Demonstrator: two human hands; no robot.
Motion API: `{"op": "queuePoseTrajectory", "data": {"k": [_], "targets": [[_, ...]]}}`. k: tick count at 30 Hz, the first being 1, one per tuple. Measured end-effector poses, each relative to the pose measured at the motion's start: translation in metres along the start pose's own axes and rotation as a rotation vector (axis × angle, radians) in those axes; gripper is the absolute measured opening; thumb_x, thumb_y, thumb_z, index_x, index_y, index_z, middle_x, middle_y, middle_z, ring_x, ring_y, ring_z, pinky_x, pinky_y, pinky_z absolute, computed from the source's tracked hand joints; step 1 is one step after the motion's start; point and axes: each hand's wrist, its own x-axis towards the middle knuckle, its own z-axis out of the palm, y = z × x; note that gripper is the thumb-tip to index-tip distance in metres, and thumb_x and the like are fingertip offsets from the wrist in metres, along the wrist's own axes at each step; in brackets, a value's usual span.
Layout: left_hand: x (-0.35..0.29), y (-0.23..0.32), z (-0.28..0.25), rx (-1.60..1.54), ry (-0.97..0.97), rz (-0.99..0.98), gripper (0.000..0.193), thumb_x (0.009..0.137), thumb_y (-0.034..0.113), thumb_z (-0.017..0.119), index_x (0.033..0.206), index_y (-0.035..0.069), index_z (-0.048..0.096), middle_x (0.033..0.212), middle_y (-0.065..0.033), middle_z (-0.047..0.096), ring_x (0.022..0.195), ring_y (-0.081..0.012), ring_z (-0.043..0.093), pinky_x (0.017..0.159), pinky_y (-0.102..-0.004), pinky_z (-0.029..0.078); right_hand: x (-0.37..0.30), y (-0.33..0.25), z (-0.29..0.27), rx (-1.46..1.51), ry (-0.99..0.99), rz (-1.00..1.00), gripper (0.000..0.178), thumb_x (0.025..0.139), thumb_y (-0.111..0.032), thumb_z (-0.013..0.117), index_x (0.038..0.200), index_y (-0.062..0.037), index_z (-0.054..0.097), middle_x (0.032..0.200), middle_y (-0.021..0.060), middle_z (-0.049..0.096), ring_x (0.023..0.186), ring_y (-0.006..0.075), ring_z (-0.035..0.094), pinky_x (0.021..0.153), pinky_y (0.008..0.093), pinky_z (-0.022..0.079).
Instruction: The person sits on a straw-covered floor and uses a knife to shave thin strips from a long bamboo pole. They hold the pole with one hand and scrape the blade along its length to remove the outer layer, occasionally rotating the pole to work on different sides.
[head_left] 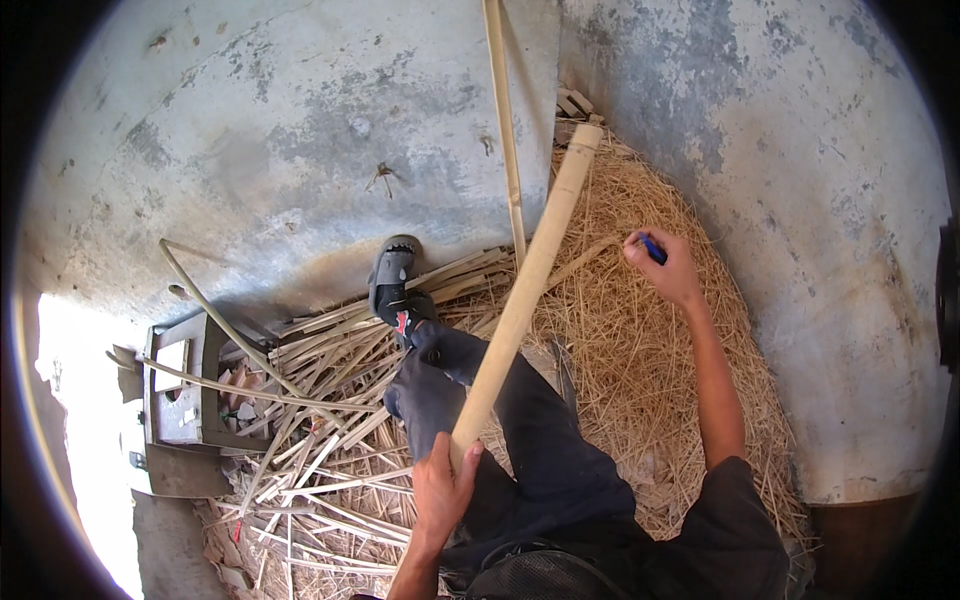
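A long, pale split-bamboo piece [525, 285] slants up and away across my lap, its far end near the wall corner. My left hand [442, 492] is closed round its near end, thumb along the side. To the right of the bamboo, my right hand [668, 265] is raised over the straw, fingers curled round a small blue object [652, 249]. Most of this object is hidden in the fist, so its kind is unclear. The right hand is apart from the bamboo. My dark trouser legs [545, 430] lie beneath the bamboo.
Loose straw-like shavings [650, 370] heap on the right. Pale split strips [320, 470] lie scattered on the left, beside a grey box-like frame [190, 390]. Another bamboo strip [505, 130] leans against the stained wall [300, 130]. My boot [392, 275] is near that wall.
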Motion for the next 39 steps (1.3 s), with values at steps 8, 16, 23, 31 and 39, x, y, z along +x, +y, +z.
{"op": "queuePoseTrajectory", "data": {"k": [8, 16, 23, 31, 39], "targets": [[0.0, -0.002, -0.001, 0.141, 0.104, 0.056, 0.042, 0.094, 0.033, 0.078, 0.086, 0.003, 0.049, 0.067, -0.0237, 0.06, 0.063, -0.0468, 0.062, 0.054, -0.0502, 0.046, 0.012, -0.064, -0.006, 0.698, 0.125, 0.203, 0.047, 0.108, -0.045, 0.056, 0.134, -0.0062, 0.065, 0.083, 0.0024, 0.069, 0.048, 0.0011, 0.035, 0.045, 0.0211, 0.025], [-0.003, 0.001, 0.002, 0.155, 0.089, 0.097, 0.045, 0.093, 0.035, 0.079, 0.085, 0.003, 0.049, 0.065, -0.0231, 0.06, 0.06, -0.0452, 0.062, 0.053, -0.0486, 0.045, 0.033, -0.075, -0.008, 0.676, 0.139, 0.254, 0.033, 0.105, -0.031, 0.066, 0.124, -0.0039, 0.063, 0.071, -0.0072, 0.05, 0.053, 0.001, 0.035, 0.048, 0.0227, 0.027], [-0.004, -0.006, -0.003, 0.168, 0.079, 0.093, 0.045, 0.093, 0.037, 0.079, 0.086, 0.003, 0.051, 0.064, -0.0221, 0.06, 0.058, -0.0442, 0.062, 0.052, -0.0487, 0.046, 0.035, -0.076, -0.016, 0.467, 0.064, 0.169, 0.026, 0.105, -0.026, 0.064, 0.114, -0.0018, 0.063, 0.07, -0.0062, 0.048, 0.063, 0.0066, 0.045, 0.059, 0.0277, 0.037], [-0.006, -0.018, -0.013, 0.211, 0.015, 0.068, 0.043, 0.092, 0.036, 0.08, 0.091, 0.003, 0.053, 0.07, -0.0213, 0.065, 0.065, -0.0443, 0.066, 0.055, -0.0505, 0.049, 0.041, -0.06, -0.038, 0.101, -0.161, 0.089, 0.019, 0.107, -0.021, 0.058, 0.101, -0.0027, 0.06, 0.071, -0.0012, 0.052, 0.066, 0.0109, 0.048, 0.062, 0.0322, 0.04], [-0.008, -0.032, -0.037, 0.161, -0.094, 0.023, 0.04, 0.094, 0.035, 0.077, 0.091, 0.002, 0.056, 0.068, -0.0241, 0.065, 0.067, -0.0452, 0.067, 0.057, -0.0498, 0.05, 0.047, -0.076, -0.065, -0.162, -0.408, 0.018, 0.025, 0.107, -0.02, 0.056, 0.112, -0.0027, 0.074, 0.063, -0.0001, 0.046, 0.057, 0.0115, 0.042, 0.059, 0.0338, 0.039]]}}
